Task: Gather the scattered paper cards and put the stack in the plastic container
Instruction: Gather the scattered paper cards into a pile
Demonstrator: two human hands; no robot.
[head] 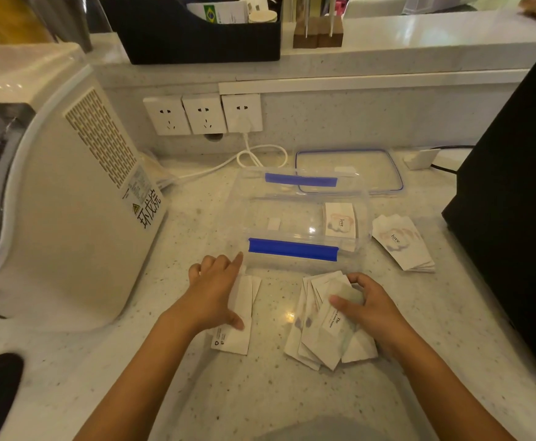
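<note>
A clear plastic container (260, 214) with blue clasps stands open in the middle of the counter, with a few cards (339, 219) lying at its right end. My left hand (215, 291) presses flat on a small pile of white cards (238, 332) in front of the container. My right hand (371, 307) grips the top of a fanned heap of cards (317, 332) to the right of that. Another stack of cards (400, 243) printed "love" lies right of the container, apart from both hands.
The container's lid (349, 170) lies behind it. A large white appliance (69, 192) fills the left side, a black monitor (515, 186) the right. Wall sockets (203, 114) and a white cable (253, 157) sit at the back, below a raised ledge with a black box (196, 36).
</note>
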